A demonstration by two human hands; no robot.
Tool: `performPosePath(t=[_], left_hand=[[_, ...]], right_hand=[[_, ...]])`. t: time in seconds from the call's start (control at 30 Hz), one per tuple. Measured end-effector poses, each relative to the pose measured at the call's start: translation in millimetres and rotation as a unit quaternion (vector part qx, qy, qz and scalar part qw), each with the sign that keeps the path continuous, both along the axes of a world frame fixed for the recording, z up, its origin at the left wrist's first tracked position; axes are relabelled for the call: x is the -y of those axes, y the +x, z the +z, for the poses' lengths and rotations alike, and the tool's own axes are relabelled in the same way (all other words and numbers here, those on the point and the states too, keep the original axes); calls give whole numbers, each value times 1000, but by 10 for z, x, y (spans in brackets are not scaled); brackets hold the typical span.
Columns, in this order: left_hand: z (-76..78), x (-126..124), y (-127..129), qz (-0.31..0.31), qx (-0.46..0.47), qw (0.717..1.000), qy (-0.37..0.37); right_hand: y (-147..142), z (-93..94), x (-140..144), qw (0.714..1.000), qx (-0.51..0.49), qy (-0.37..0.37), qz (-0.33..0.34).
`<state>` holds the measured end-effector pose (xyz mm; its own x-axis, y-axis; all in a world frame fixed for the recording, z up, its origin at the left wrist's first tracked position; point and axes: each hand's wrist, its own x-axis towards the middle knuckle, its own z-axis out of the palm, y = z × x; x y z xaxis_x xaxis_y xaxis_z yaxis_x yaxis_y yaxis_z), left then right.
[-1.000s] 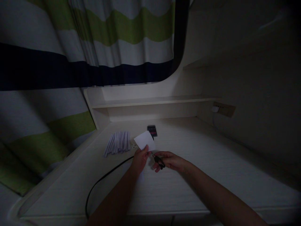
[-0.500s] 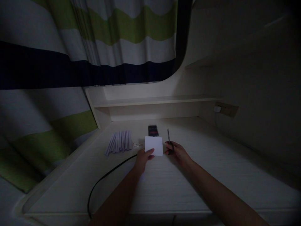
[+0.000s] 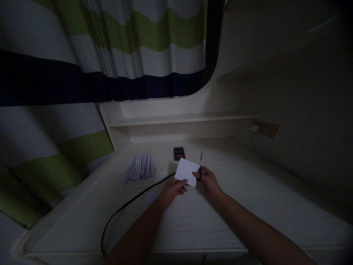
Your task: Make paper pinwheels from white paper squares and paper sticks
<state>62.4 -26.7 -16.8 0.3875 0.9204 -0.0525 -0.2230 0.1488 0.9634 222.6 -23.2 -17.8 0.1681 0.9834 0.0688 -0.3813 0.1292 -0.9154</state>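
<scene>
A square white sheet of paper (image 3: 186, 171) is tilted between my two hands above the desk. My left hand (image 3: 173, 188) pinches its lower left edge, thumb on top. My right hand (image 3: 208, 180) has scissors (image 3: 201, 162) in its fingers, blades pointing away from me, and its thumb lies on the paper's right edge. Whether the scissor blades are apart, I cannot tell. Left of the paper lies a row of rolled paper tubes (image 3: 140, 167), with a small heap of white bits (image 3: 160, 171) beside it. Just beyond the paper is a dark, pixelated device (image 3: 179, 153).
A black cable (image 3: 129, 201) curves over the white desk (image 3: 220, 221) from the front edge toward the paper. Behind stands a low shelf (image 3: 182, 119). Striped curtains (image 3: 165, 33) hang at the left and back. A plug sits in the wall socket (image 3: 266, 129) at right.
The paper has moved right and turned clockwise, and my left hand has gone right with it. My right thumb now touches the paper's edge, with the scissors still in that hand.
</scene>
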Motion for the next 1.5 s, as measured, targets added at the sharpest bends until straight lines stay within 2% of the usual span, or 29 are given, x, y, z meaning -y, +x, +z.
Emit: performPosePath(t=[0.1, 0.23, 0.4, 0.53, 0.67, 0.8, 1.03, 1.5], left_hand=[[-38, -18, 14, 16, -38, 999, -1], [-11, -64, -21, 104, -28, 994, -13], [62, -105, -107, 203, 10, 979, 1], [59, -135, -146, 245, 29, 969, 25], [61, -143, -143, 256, 28, 966, 37], [97, -121, -125, 246, 16, 968, 45], [143, -84, -112, 249, -28, 966, 60], [125, -95, -108, 256, -57, 962, 81]], right_hand=[[-22, -14, 1, 1000, 12, 6, 8], [-12, 22, 12, 998, 42, 12, 37], [-35, 97, 76, 981, 115, 8, 153], [-99, 84, 130, 959, 167, 11, 231], [-113, 64, 150, 938, 217, 30, 269], [-90, 67, 147, 933, 233, 33, 273], [-81, 35, 134, 934, 225, 24, 276], [-95, 66, 156, 936, 225, 20, 271]])
